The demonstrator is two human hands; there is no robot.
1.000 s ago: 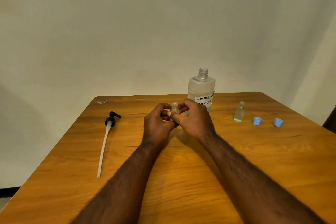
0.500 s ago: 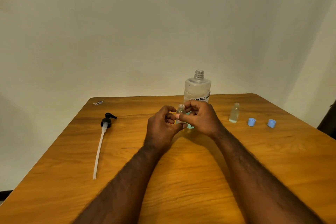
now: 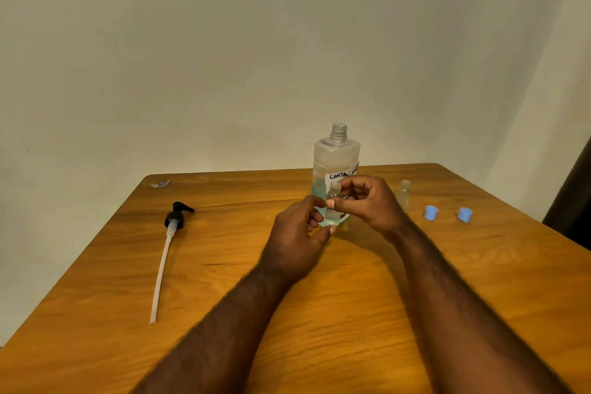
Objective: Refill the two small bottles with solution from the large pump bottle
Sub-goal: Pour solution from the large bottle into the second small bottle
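Note:
The large clear bottle (image 3: 335, 157) stands open-necked at the table's far middle, with a handwritten label and some bluish liquid low inside. Just in front of it, my right hand (image 3: 371, 201) pinches a small clear uncapped bottle (image 3: 334, 201) upright. My left hand (image 3: 297, 233) has its fingers curled beside the small bottle's base; whether they grip it is unclear. A second small uncapped bottle (image 3: 403, 193) stands on the table to the right, partly behind my right hand. Two light blue caps (image 3: 431, 212) (image 3: 464, 214) lie further right.
The black pump head with its long white tube (image 3: 166, 253) lies on the left of the wooden table (image 3: 351, 313). A small scrap (image 3: 160, 183) sits at the far left corner. A pale wall rises right behind the table.
Both hands have shifted the small bottle slightly right, in front of the large bottle. My left hand's fingers have slid lower, toward its base.

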